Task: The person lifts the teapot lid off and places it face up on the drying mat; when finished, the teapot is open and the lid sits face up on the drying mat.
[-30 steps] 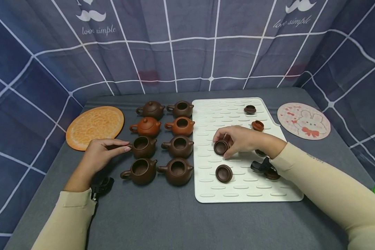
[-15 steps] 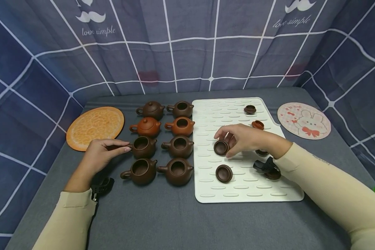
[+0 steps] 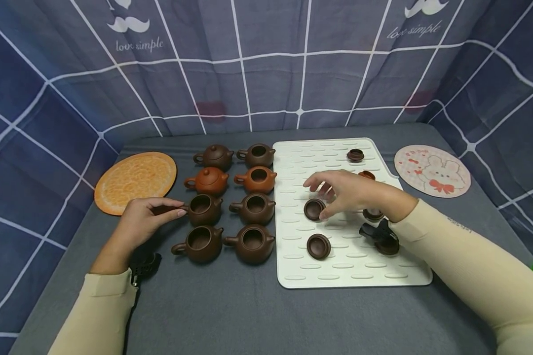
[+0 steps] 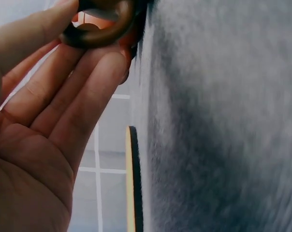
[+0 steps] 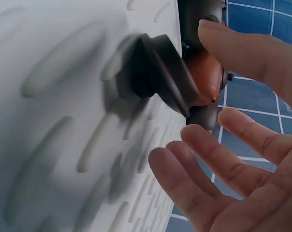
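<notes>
My left hand [image 3: 144, 224] pinches the handle of a dark brown teapot [image 3: 204, 211] that has no lid on and stands in the left column of teapots. In the left wrist view the teapot's looped handle [image 4: 100, 37] sits between thumb and fingers. Over the white mat [image 3: 293, 268], my right hand [image 3: 353, 192] is spread with nothing in its grasp. Just below its thumb lies a dark brown teapot lid [image 3: 313, 210], upside down. The right wrist view has this lid [image 5: 169, 75] tilted on its knob, apart from the fingers. Nearer the front lies another upturned lid [image 3: 318, 246].
Several more teapots stand around, among them an orange lidded one [image 3: 209, 180] and an orange lidless one [image 3: 257, 179]. More lids lie at the mat's right, including a small dark one [image 3: 355, 156]. Round placemats flank the table, one orange [image 3: 135, 182], one with a rabbit [image 3: 432, 171].
My right hand has let go of the dark brown lid, its fingers spreading and moving up and away from it. The lid stays on the mat. My left hand keeps its pinch.
</notes>
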Demonstrator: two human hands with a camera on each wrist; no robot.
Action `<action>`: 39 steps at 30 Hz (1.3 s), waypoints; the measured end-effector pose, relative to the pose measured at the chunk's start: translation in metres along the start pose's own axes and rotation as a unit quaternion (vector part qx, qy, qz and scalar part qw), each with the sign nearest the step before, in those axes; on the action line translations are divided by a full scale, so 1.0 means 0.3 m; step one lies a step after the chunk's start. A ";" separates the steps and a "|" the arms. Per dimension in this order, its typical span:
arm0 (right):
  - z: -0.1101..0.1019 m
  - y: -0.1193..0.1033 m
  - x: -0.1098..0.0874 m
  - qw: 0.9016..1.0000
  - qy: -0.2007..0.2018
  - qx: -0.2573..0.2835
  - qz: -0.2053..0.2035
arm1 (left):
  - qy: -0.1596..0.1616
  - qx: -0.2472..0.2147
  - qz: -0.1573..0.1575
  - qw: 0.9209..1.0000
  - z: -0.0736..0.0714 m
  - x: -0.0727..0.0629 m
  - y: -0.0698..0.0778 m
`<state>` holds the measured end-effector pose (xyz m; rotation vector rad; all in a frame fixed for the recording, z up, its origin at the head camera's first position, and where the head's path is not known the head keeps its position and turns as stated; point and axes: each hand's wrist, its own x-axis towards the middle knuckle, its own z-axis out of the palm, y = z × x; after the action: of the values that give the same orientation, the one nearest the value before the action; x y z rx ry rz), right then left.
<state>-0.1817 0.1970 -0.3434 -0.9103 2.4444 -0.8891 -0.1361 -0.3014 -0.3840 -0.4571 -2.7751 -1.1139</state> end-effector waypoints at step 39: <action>0.084 -0.366 0.608 0.988 0.016 -0.119 -0.101 | -0.063 0.002 -0.080 0.995 -0.028 0.253 -0.038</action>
<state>-0.2501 -0.0036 -0.3111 -1.2539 2.5575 -0.6889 -0.2118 -0.2974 -0.3687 -0.3193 -2.9696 -1.1490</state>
